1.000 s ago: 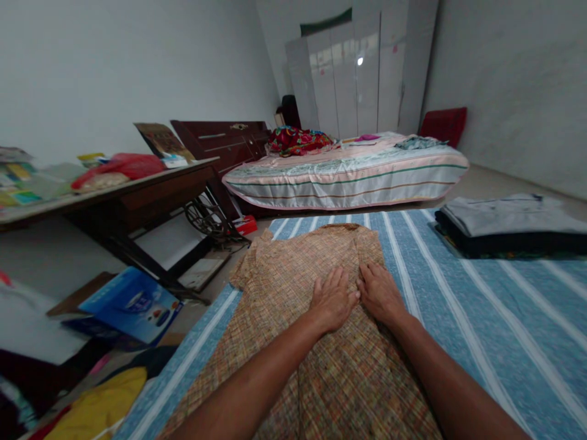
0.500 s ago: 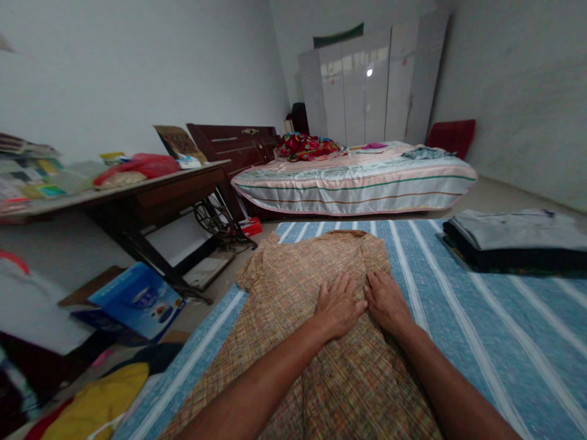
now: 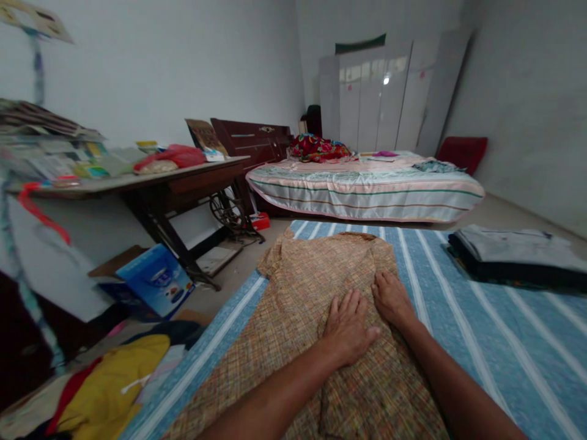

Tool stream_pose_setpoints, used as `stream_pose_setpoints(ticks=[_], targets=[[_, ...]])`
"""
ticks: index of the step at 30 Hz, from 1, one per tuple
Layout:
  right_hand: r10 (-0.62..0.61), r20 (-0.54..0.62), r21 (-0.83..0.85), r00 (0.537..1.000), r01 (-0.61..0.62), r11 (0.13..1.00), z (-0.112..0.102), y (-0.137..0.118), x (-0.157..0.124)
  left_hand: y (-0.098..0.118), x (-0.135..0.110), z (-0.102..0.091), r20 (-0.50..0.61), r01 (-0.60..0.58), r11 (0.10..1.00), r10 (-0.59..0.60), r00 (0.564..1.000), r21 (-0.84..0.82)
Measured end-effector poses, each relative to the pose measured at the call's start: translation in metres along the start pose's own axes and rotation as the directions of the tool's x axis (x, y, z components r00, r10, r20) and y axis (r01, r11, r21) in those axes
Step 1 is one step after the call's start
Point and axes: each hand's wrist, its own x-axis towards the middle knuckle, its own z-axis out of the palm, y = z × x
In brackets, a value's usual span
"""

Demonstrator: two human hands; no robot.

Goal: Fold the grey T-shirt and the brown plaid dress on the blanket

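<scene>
A brown checked short-sleeved shirt (image 3: 312,293) lies spread over the blue-and-white striped sheet (image 3: 458,330), its collar end away from me. My left hand (image 3: 351,327) rests flat on the shirt's middle, fingers stretched out and thumb apart. Just right of it, my right hand (image 3: 394,299) lies with its fingers on the shirt's right side, near the sleeve. Neither hand appears to grip the cloth. The near end of the shirt runs out of view below my forearms.
Folded clothes (image 3: 513,256) are stacked on the sheet at right. A bed (image 3: 367,192) stands beyond. Along the left wall is a sewing machine table (image 3: 183,177) with clutter on it; a blue box (image 3: 156,281) and a yellow garment (image 3: 114,379) lie below.
My view has turned a little to the left. My left hand has slid slightly toward me over the shirt, away from my right hand, which stays at the shirt's right side.
</scene>
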Motion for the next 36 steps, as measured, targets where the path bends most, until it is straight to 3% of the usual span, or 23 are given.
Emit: stream_pose_setpoints(ticks=[11, 19, 24, 27, 29, 33, 36], targets=[[-0.009, 0.012, -0.007, 1.0, 0.009, 1.0, -0.009, -0.01, -0.002, -0.004, -0.053, 0.007, -0.016, -0.078, 0.996, 0.077, 0.997, -0.049], [0.016, 0.045, 0.091, 0.999, -0.02, 0.996, -0.015, -0.004, 0.013, -0.009, -0.05, 0.011, -0.027, -0.076, 0.991, 0.074, 0.997, -0.109], [0.084, 0.011, 0.15, 0.996, -0.085, 0.985, -0.028, 0.01, 0.03, -0.02, -0.043, -0.002, 0.002, -0.086, 0.984, 0.087, 0.996, -0.153], [0.15, -0.029, 0.172, 0.988, -0.143, 0.975, -0.032, 0.026, 0.04, -0.032, -0.015, -0.023, -0.12, -0.088, 0.984, 0.069, 0.99, -0.157], [0.212, -0.049, 0.185, 0.976, -0.2, 0.962, -0.03, 0.04, 0.044, -0.039, 0.021, -0.04, -0.208, -0.062, 0.983, 0.026, 0.978, -0.173], [0.317, -0.071, 0.212, 0.946, -0.296, 0.931, -0.019, 0.062, 0.048, -0.041, 0.116, -0.064, -0.191, 0.094, 0.956, -0.151, 0.97, -0.278], [0.326, -0.077, 0.237, 0.942, -0.3, 0.924, -0.011, 0.069, 0.049, -0.035, 0.181, -0.063, -0.147, 0.149, 0.939, -0.202, 0.968, -0.311]])
